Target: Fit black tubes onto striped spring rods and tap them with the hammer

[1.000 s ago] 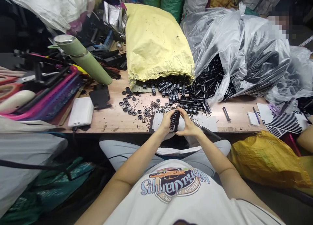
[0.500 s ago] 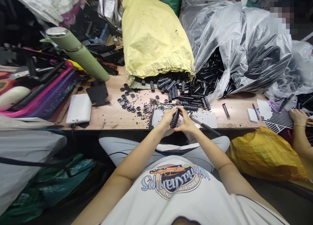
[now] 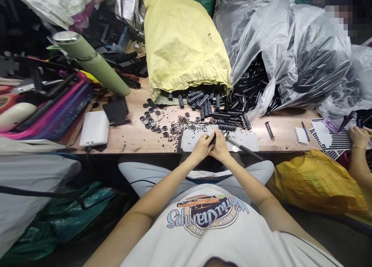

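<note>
Nearest is the person's white T-shirt [image 3: 247, 240], its printed lettering upside down from this view, with grey-clad knees [image 3: 139, 172] beyond it. Past the knees, at the front edge of the bench [image 3: 133, 145], the left hand [image 3: 202, 147] and right hand [image 3: 220, 148] meet, both with fingers curled in and grasping one small black part [image 3: 213, 139]. It sits between them, touched from both sides and mostly covered, so its full shape cannot be told.

Just beyond the hands lies a white sheet [image 3: 190, 140]; right of them, a dark-handled rod [image 3: 247, 150] slants across it, its handle end past the bench edge. Further right are a slotted black pin [image 3: 269, 131], a white notepad [image 3: 301, 135] and a pen [image 3: 305, 131], then a co-worker's hand [image 3: 359, 137] beside a black-dotted sheet [image 3: 328, 137].

Behind the white sheet, tiny black beads [image 3: 181, 124] are scattered, black discs [image 3: 157, 112] to their left. Beyond, studded black cylinders [image 3: 206, 109] lie heaped before a yellow sack [image 3: 186, 42], beside a clear plastic bag [image 3: 319, 54] of black rods [image 3: 251, 90].
</note>
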The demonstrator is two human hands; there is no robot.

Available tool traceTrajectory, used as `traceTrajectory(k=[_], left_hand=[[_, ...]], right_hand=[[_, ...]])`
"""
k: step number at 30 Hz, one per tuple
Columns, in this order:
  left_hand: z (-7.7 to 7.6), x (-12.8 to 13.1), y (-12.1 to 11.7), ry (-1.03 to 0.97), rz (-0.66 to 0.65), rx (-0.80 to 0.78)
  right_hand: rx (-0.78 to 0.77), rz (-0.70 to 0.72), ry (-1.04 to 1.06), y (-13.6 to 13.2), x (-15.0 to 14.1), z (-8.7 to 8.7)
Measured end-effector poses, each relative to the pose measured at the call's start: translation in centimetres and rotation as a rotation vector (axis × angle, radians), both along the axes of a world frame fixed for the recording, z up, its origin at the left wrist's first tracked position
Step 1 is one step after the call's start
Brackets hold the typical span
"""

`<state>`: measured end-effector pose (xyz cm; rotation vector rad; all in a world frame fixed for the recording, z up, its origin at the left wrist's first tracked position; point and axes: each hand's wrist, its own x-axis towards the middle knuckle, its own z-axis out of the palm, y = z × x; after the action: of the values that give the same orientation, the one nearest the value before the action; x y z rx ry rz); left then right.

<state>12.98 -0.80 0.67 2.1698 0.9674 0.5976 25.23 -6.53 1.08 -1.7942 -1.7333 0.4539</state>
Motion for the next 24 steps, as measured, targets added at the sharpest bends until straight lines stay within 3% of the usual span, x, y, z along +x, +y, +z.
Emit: traceTrajectory(k=[3, 7, 10, 12, 15, 17, 21, 24], left_hand=[[-1.3, -0.3, 0.0, 0.135, -0.134, 0.161], [-1.9, -1.0, 0.4, 0.167, -0.221, 0.31], [-1.6, -1.3, 0.7, 0.197, -0.243, 0.357], [-1.3, -1.3, 1.0, 0.207, -0.231, 0.357], [-0.9, -1.3, 1.2, 0.223, -0.201, 0.332], [-0.7, -1.3, 1.2, 0.25, -0.184, 0.321], [-0.6, -0.6, 0.2, 0.287, -0.153, 0.333], [-0.7, 0.7, -1.3, 0.292, -0.16, 0.371]], right_hand=[[0.005, -0.077, -0.131, -1.9, 2.2, 0.5], [-0.125, -0.357, -0.385, -4.9, 7.2, 1.5], [-0.289, -0.334, -0.442, -6.1, 9.1, 2.6], [-0.323, -0.325, -0.352, -6.5, 8.8, 3.5], [-0.255, -0.339, -0.219, -6.7, 7.0, 4.7], [-0.274, -0.317, -0.259, -6.8, 5.6, 5.0], [-0.48, -0.264, -0.39, -6.3, 4.2, 5.9], [-0.335, -0.238, -0.323, -5.6, 3.1, 7.6]])
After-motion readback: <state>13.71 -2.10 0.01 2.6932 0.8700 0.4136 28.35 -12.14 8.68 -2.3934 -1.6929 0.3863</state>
